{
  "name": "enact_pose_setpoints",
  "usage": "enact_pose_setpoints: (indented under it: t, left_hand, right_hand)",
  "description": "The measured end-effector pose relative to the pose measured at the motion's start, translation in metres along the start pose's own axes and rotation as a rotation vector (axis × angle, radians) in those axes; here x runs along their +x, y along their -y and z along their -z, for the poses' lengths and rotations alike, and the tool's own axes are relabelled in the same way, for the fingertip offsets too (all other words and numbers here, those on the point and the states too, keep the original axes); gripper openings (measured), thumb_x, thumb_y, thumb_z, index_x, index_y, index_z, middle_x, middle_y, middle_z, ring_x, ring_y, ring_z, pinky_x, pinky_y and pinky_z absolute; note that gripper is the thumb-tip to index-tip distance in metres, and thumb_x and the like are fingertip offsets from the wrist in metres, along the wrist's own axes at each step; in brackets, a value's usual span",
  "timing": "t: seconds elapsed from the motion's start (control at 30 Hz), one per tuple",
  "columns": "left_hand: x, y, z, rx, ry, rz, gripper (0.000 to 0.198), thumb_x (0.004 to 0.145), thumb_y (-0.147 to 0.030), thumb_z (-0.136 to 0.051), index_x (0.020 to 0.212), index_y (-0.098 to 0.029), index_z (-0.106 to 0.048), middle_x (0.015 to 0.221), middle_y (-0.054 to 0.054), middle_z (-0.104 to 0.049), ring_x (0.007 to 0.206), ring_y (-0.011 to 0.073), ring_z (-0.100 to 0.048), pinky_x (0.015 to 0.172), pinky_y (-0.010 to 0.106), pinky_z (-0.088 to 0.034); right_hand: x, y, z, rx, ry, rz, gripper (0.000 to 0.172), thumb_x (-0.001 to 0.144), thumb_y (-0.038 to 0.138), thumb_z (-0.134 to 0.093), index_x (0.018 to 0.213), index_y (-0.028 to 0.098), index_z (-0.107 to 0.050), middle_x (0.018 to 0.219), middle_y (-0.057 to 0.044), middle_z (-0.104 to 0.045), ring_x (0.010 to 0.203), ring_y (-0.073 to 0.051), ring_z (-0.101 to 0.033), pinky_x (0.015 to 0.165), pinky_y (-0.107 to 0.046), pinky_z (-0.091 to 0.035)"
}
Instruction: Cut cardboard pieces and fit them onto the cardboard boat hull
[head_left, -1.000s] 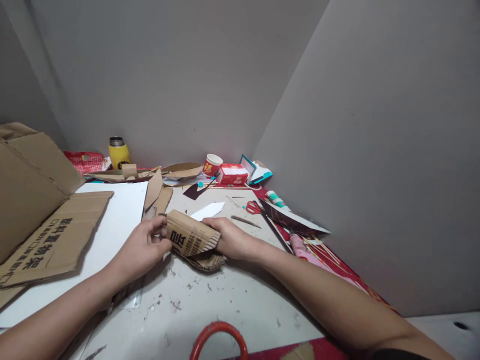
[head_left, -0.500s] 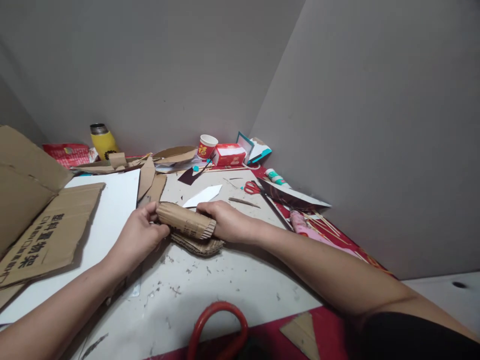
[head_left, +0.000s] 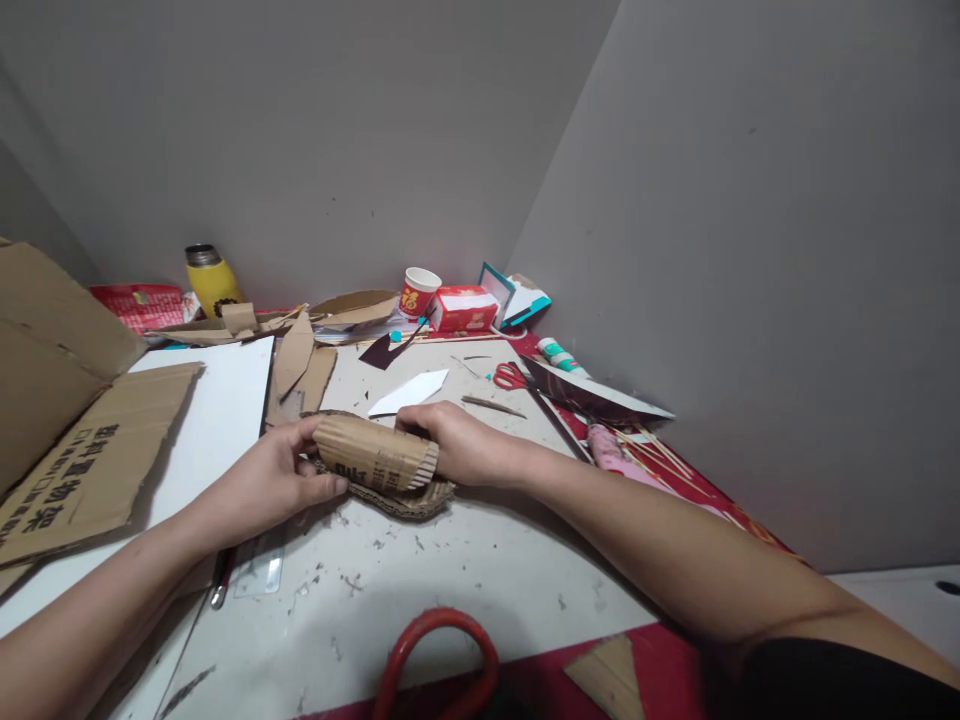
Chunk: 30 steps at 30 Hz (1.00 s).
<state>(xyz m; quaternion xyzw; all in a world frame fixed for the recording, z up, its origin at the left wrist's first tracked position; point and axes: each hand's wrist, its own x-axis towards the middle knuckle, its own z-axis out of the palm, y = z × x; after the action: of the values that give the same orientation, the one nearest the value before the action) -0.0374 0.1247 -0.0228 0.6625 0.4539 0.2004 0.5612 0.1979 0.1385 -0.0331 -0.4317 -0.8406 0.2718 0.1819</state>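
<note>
Between my hands is a curved piece of corrugated cardboard [head_left: 379,452] with dark printing, its ridged end facing right. Under it lies a second, rounded cardboard piece [head_left: 405,507] with a raw corrugated edge. My left hand [head_left: 289,475] pinches the left end, thumb in front and fingers behind. My right hand [head_left: 457,445] grips the right end from behind, and its fingertips are partly hidden by the cardboard. Just beyond lies a pointed white paper piece [head_left: 411,391].
Red-handled scissors [head_left: 510,376] lie to the right; a large red handle [head_left: 439,625] is close in front. Printed cardboard [head_left: 97,465] covers the left. A yellow bottle [head_left: 211,283], paper cup [head_left: 418,293] and red box [head_left: 465,309] line the back. Wooden sticks [head_left: 664,462] lie far right.
The curved piece now sits lower against the rounded piece, whose edge shows more behind it at the left. My left hand has shifted slightly down. The view has moved a little.
</note>
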Motion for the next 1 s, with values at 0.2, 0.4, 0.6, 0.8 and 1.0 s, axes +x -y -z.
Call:
enact_pose_setpoints:
  t: [0.2,0.4,0.6,0.8,1.0]
  left_hand:
    - [-0.002,0.005,-0.001,-0.015,0.064,-0.013,0.043,0.076,-0.021,-0.066,0.116,-0.015,-0.054,0.054,-0.009,-0.050,0.036,0.0048,-0.039,0.034,0.016,-0.031]
    - [-0.003,0.011,-0.002,0.008,0.085,-0.030,0.036,0.076,-0.019,-0.066,0.111,-0.014,-0.056,0.046,-0.012,-0.044,0.036,0.0040,-0.034,0.034,0.014,-0.026]
    - [-0.001,0.018,-0.002,-0.004,0.085,-0.043,0.041,0.076,-0.022,-0.068,0.114,-0.015,-0.055,0.045,-0.012,-0.042,0.036,0.0055,-0.036,0.035,0.015,-0.027]
    - [-0.001,0.019,-0.001,0.016,0.090,-0.050,0.035,0.076,-0.025,-0.067,0.107,-0.014,-0.057,0.045,-0.011,-0.045,0.036,0.0058,-0.038,0.035,0.016,-0.029]
    - [-0.005,0.012,-0.004,0.033,0.057,-0.102,0.034,0.075,-0.021,-0.066,0.107,-0.015,-0.056,0.050,-0.010,-0.047,0.039,0.0056,-0.040,0.037,0.016,-0.031]
  right_hand:
    - [-0.001,0.000,0.000,0.042,0.026,0.000,0.021,0.063,-0.003,-0.050,0.069,0.016,-0.053,0.066,0.002,-0.055,0.062,-0.011,-0.045,0.056,-0.022,-0.032]
    - [0.001,-0.001,-0.001,0.030,0.036,-0.016,0.018,0.064,-0.001,-0.051,0.070,0.016,-0.054,0.065,0.003,-0.053,0.062,-0.011,-0.043,0.056,-0.022,-0.031]
    - [0.003,-0.003,-0.002,0.106,0.040,-0.049,0.017,0.064,-0.001,-0.050,0.068,0.015,-0.052,0.065,0.003,-0.051,0.063,-0.011,-0.043,0.057,-0.021,-0.032]
    - [0.003,-0.005,-0.004,0.114,0.056,-0.039,0.018,0.063,0.000,-0.049,0.071,0.015,-0.054,0.067,0.003,-0.053,0.066,-0.011,-0.044,0.059,-0.022,-0.033]
    - [0.004,-0.009,-0.004,0.139,0.096,-0.034,0.016,0.064,0.002,-0.048,0.070,0.014,-0.057,0.066,0.003,-0.056,0.065,-0.012,-0.047,0.058,-0.022,-0.034]
